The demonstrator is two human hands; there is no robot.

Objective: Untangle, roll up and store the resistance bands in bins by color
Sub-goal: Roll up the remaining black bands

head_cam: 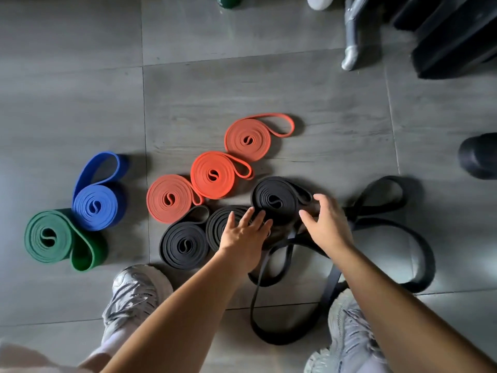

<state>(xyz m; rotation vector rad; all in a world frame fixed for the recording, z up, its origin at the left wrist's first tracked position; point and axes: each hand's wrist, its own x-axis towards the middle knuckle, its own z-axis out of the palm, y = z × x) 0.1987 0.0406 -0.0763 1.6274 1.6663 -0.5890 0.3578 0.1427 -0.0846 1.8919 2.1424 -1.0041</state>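
Rolled bands lie on the grey tile floor: a green roll (51,236), a blue roll (95,207), three orange rolls (170,199) (213,175) (248,140) and three black rolls (184,244) (219,224) (274,200). Loose black bands (376,208) sprawl tangled to the right and toward my feet. My left hand (243,234) lies flat with straight fingers on the middle black roll. My right hand (326,220) hovers with spread, slightly bent fingers at the right side of the far black roll, over the loose bands; whether it touches them is unclear.
My two silver-grey shoes (134,294) (349,332) stand near the bottom. Black equipment (451,36) and a grey metal leg (351,57) sit at the top right. A dark round object (480,156) is at the right edge, a green object (228,0) at the top.
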